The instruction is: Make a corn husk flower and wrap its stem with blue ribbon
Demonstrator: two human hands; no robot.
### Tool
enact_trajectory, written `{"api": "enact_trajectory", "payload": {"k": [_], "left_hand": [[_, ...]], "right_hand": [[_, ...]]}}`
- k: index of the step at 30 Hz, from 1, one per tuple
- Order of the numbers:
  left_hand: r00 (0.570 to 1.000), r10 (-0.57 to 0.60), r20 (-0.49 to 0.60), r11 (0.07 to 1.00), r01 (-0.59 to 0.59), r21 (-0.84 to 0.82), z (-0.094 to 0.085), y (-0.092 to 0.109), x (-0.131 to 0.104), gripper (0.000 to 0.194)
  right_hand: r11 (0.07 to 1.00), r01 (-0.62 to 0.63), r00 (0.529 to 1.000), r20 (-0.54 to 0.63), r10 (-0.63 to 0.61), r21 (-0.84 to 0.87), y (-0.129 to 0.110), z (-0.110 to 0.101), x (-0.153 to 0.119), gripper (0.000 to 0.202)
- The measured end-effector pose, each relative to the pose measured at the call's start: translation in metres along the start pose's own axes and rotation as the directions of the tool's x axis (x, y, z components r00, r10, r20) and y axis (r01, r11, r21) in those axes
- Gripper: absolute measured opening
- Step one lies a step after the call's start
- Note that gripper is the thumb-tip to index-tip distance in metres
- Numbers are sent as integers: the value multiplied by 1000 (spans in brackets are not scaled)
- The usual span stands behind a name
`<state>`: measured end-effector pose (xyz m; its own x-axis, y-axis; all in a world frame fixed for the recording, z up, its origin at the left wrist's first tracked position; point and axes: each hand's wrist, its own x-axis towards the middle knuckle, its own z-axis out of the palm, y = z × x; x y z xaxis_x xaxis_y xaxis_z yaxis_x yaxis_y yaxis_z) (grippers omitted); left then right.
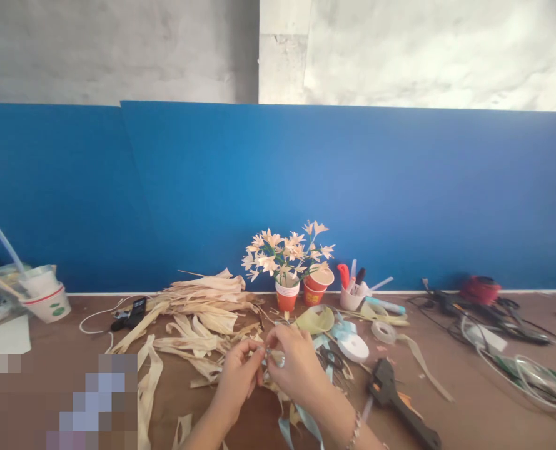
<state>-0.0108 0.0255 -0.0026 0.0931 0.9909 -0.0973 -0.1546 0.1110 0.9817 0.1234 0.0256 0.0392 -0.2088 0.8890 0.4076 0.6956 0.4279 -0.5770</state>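
Observation:
My left hand (241,374) and my right hand (297,364) meet above the front middle of the table, fingertips pinched close together. Something very small is between the fingers, too hidden to name. Dried corn husks (207,300) lie in a loose pile beyond and left of my left hand. Past the hands, pale handmade flowers (282,250) on green stems stand in red and white paper cups (287,298). A white tape roll (354,348) and light blue ribbon (342,327) lie right of my right hand.
A black glue gun (393,394) lies at the front right. Behind it are a cup of pens (351,297), a pale roll of tape (383,332) and tangled cables (535,381). A white cup (47,306) stands far left. A blue partition (278,169) borders the table's back.

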Motion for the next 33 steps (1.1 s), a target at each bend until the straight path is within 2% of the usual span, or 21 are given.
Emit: {"api": "enact_trajectory", "payload": {"k": [4, 9, 13, 17, 21, 28, 33], "left_hand": [[1000, -5, 2, 998, 5, -64, 1, 0, 1, 35], [999, -36, 32, 979, 42, -199, 2, 2, 2, 30], [998, -61, 20, 970, 64, -234, 2, 5, 0, 27], [998, -53, 32, 952, 60, -301, 2, 5, -1, 25], [993, -101, 62, 924, 116, -365, 2, 2, -1, 23], [991, -127, 46, 929, 135, -345, 2, 2, -2, 25], [996, -81, 42, 947, 90, -310, 1, 3, 0, 26]], "right_hand": [[980, 143, 985, -78, -155, -138, 3, 5, -2, 15], [945, 220, 958, -129, -256, -242, 11, 10, -2, 12], [916, 265, 941, -128, -314, -301, 13, 12, -1, 10], [917, 264, 942, -126, -312, -300, 12, 12, -2, 9], [922, 259, 949, -105, -299, -287, 11, 11, -2, 11], [914, 271, 947, -86, -309, -301, 10, 16, -4, 12], [933, 236, 962, -73, -265, -272, 6, 15, -5, 25]]}}
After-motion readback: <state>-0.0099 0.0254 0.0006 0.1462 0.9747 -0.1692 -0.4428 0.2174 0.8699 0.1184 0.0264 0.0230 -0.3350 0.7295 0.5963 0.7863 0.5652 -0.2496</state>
